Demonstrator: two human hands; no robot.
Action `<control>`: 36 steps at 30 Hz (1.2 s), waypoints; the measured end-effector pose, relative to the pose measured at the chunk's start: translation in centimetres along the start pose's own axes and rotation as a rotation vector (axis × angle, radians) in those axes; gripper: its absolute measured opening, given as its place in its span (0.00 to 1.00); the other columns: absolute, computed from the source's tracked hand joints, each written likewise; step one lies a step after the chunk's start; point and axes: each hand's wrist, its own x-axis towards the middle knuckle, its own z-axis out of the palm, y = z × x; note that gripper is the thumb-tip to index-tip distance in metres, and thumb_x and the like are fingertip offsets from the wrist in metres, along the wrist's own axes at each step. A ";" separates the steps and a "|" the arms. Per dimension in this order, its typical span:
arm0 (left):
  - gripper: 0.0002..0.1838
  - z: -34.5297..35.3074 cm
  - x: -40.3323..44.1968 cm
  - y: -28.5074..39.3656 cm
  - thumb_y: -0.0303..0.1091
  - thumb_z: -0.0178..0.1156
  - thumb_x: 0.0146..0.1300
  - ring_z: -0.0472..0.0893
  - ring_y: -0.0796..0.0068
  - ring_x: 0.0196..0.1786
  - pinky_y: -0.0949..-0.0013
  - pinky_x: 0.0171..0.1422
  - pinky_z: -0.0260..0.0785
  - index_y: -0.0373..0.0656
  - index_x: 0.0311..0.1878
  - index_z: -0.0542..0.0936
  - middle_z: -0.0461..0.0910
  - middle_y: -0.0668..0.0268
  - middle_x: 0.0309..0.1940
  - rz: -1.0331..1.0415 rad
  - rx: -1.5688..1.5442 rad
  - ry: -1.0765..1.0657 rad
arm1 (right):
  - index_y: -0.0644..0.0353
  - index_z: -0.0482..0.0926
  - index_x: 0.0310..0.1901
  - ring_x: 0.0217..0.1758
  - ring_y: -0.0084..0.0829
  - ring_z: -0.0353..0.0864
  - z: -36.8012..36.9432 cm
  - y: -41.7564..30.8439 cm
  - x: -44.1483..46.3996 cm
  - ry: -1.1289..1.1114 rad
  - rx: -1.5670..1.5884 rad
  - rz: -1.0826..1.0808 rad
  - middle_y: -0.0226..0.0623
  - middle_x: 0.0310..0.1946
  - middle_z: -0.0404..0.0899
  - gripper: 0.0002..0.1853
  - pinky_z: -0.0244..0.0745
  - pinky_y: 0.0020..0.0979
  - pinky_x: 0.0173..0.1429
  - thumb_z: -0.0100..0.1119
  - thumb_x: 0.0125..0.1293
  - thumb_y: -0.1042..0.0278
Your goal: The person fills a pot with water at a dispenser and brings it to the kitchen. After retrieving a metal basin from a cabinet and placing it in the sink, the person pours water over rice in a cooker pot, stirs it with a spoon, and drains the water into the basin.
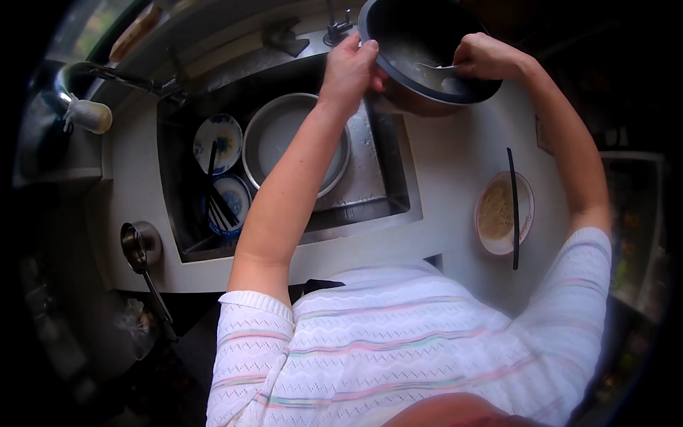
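A deep, dark cooking pot [420, 32] is held tilted above the counter at the sink's far right corner. My left hand [347, 71] is closed on the left side of its rim. Inside the pot is a spoon [440, 69], its handle in the closed fingers of my right hand [487, 58]. Some pale, wet residue shows near the spoon, but I cannot make out what it is. On the counter to the right, a bowl [525, 196] contains pale food. One dark chopstick or a pair [515, 238] lies across that bowl.
A large round metal pan [274, 139] sits in the sink [391, 206]. Left of it are two patterned dishes [218, 132] and dark chopsticks [223, 206]. The faucet [121, 75] has a pale covered tip. A metal cup with a ladle [146, 245] stands at the counter's left.
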 end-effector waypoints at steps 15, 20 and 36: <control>0.09 0.0 0.0 -0.1 0.35 0.50 0.66 0.72 0.82 0.14 0.78 0.21 0.71 0.42 0.44 0.73 0.76 0.67 0.20 0.005 -0.006 -0.005 | 0.58 0.82 0.38 0.41 0.38 0.80 0.3 0.3 0.9 0.235 -0.110 0.034 0.41 0.34 0.81 0.11 0.74 0.34 0.46 0.57 0.52 0.68; 0.09 -0.1 0.0 -0.1 0.36 0.50 0.66 0.72 0.83 0.14 0.78 0.21 0.71 0.42 0.44 0.73 0.76 0.67 0.20 -0.001 -0.015 -0.010 | 0.59 0.80 0.40 0.41 0.38 0.80 -0.8 1.8 0.8 0.415 -0.102 0.105 0.40 0.36 0.81 0.12 0.73 0.33 0.47 0.57 0.55 0.66; 0.10 -0.2 -0.1 -0.1 0.34 0.49 0.66 0.71 0.83 0.15 0.80 0.20 0.69 0.40 0.46 0.73 0.76 0.67 0.20 0.009 -0.007 -0.004 | 0.66 0.80 0.41 0.26 0.21 0.76 -1.4 -0.1 -4.0 0.165 0.268 -0.023 0.34 0.25 0.78 0.11 0.73 0.23 0.32 0.56 0.57 0.73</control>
